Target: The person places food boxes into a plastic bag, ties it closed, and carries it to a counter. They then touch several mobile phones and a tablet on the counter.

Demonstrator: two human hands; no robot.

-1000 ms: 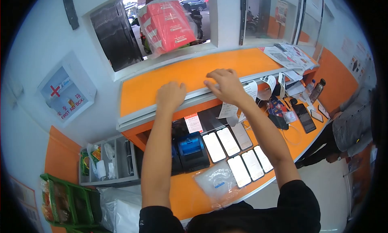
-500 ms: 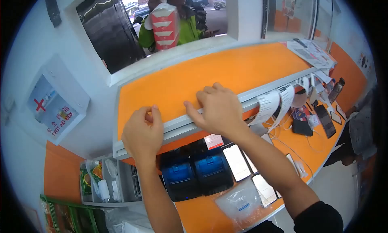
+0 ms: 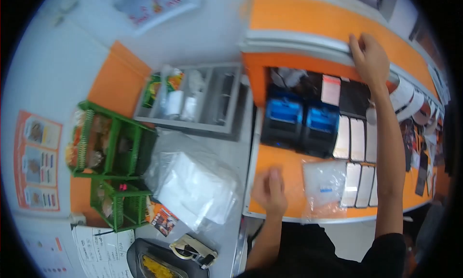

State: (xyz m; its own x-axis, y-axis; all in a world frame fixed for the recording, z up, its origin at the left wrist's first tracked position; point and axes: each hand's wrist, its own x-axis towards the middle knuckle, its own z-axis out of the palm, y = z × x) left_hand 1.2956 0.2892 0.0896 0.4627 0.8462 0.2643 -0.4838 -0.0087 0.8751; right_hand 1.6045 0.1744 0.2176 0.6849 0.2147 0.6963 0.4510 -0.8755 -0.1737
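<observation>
My left hand [image 3: 271, 191] hovers low over the orange desk [image 3: 289, 155], blurred by motion, with its thumb apart from loosely bent fingers and nothing visible in it. Beside it on the right lies a clear plastic bag [image 3: 324, 186] with a small blue label. My right hand [image 3: 371, 61] rests at the metal edge of the raised orange counter [image 3: 308, 17], fingers loosely curled and thumb apart. Under that counter stands a black double-bay device with blue covers [image 3: 301, 126]. Several phones [image 3: 357, 138] lie in two rows, partly hidden behind my right forearm.
On the left a grey divided tray [image 3: 193, 121] holds packets. Below it lie white plastic bags [image 3: 195, 186], near green baskets [image 3: 113, 150]. A tape dispenser [image 3: 193, 251] sits beside a black tray [image 3: 149, 258]. Paper strips [image 3: 410, 92] hang from the counter at right.
The view has swung left and down. My left hand has left the raised counter's edge and dropped to the lower desk. My right hand remains at the edge.
</observation>
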